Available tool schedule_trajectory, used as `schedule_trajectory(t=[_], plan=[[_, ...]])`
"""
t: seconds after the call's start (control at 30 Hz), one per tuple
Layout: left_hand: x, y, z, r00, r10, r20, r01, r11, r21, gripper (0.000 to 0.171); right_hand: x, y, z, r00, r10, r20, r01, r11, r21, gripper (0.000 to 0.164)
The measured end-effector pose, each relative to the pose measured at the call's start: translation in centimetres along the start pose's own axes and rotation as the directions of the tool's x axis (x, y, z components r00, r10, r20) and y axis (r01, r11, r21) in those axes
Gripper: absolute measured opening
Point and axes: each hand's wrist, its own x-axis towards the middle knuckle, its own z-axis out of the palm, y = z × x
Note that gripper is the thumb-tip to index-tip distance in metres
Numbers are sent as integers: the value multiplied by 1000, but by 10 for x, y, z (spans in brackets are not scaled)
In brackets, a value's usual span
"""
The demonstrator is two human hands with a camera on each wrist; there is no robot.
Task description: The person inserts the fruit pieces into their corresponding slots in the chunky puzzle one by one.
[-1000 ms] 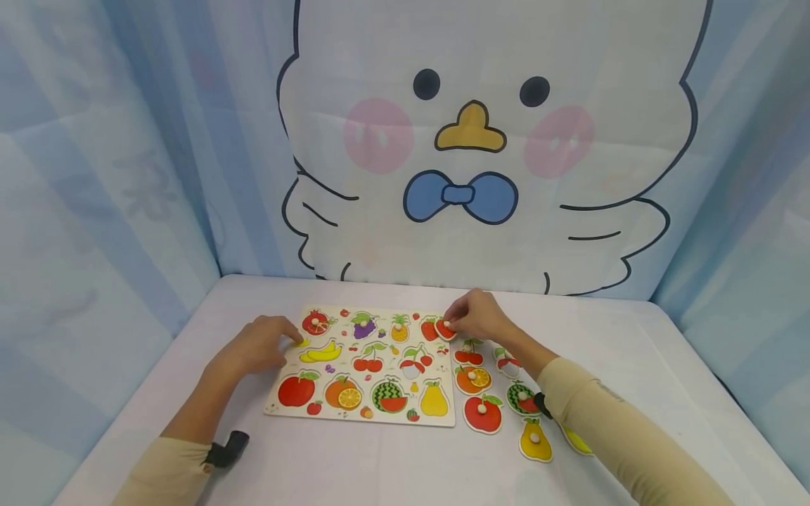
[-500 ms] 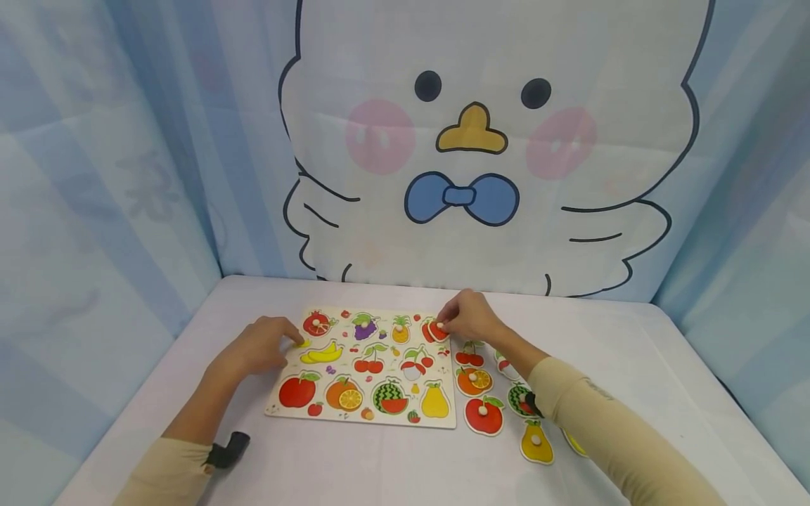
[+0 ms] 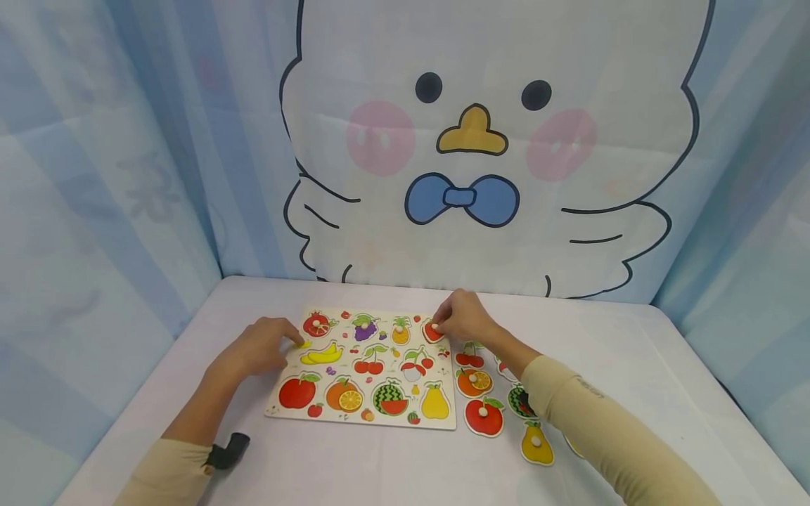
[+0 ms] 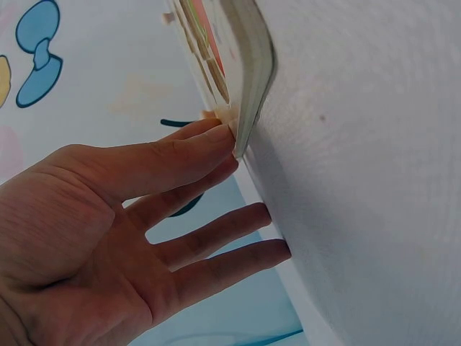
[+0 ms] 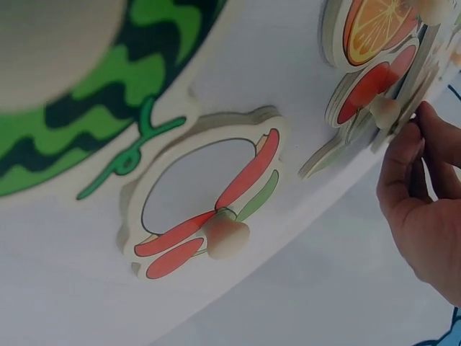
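The wooden fruit puzzle board [image 3: 386,416] lies flat on the table. My left hand [image 3: 259,344] rests at its left edge, index fingertip on the board. In the left wrist view, the thumb [image 4: 180,155] touches the board's edge, while the other fingers stretch out fairly straight. At the board's top right corner, my right hand [image 3: 465,316] pinches a strawberry piece [image 3: 433,332] by its knob, right over the strawberry spot. Pomegranate [image 3: 316,323], grape [image 3: 364,327] and pineapple [image 3: 400,329] knobbed pieces sit along the top row.
Right of the board lie loose knobbed pieces: cherries [image 3: 469,357], an orange [image 3: 474,381], an apple [image 3: 484,418], a pear [image 3: 536,444] and a watermelon [image 3: 519,402]. A red-and-white piece [image 5: 209,209] lies beside the watermelon. The right sleeve [image 3: 601,422] partly covers a yellow piece [image 3: 573,445].
My right hand has moved left with the strawberry piece, from the board's right edge to over the printed strawberry. The left hand keeps its place on the board's edge.
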Motion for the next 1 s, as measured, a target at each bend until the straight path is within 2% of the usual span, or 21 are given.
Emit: schedule_trajectory(t=[0.8,1.0], plan=[[0,1,2,1000,0,0,0,1000,-12,41,2,2,10,1000,22,-13,-22,1000,-15,5],[2,-1,0,1000,-4,3,4,1000,-8,41,2,2,9,1000,0,-9,0,1000,-6,7]])
